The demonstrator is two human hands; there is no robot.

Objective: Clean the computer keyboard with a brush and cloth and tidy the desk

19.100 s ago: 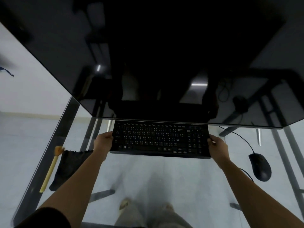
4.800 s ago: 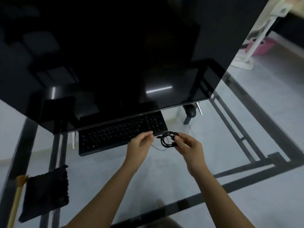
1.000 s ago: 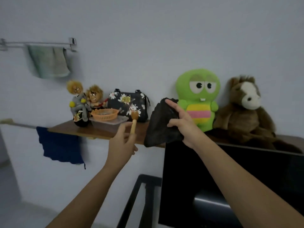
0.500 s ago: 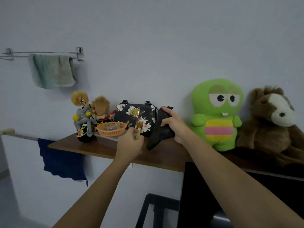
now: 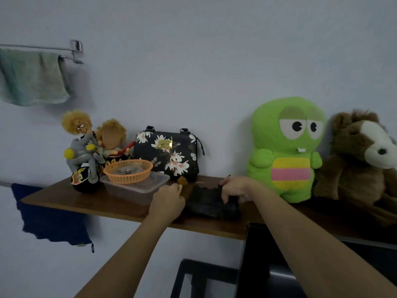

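The black cloth (image 5: 209, 204) lies bunched on the wooden shelf (image 5: 90, 203), and my right hand (image 5: 236, 188) rests on its far right part with fingers curled over it. My left hand (image 5: 168, 201) is just left of the cloth, closed around the brush (image 5: 182, 182). Only the brush's tan bristle head and a bit of handle show above my fingers, in front of the floral bag. The keyboard is out of view.
On the shelf stand a doll on a motorbike (image 5: 86, 151), an orange basket (image 5: 128, 171) on a clear plastic box (image 5: 135, 188), a black floral bag (image 5: 169, 153), a green plush toy (image 5: 285, 147) and a brown plush horse (image 5: 363, 158). The monitor top (image 5: 279, 254) is below right.
Both hands have come down to the shelf. The cloth, held up in my right hand before, now lies on the shelf; the brush has dropped lower beside it.
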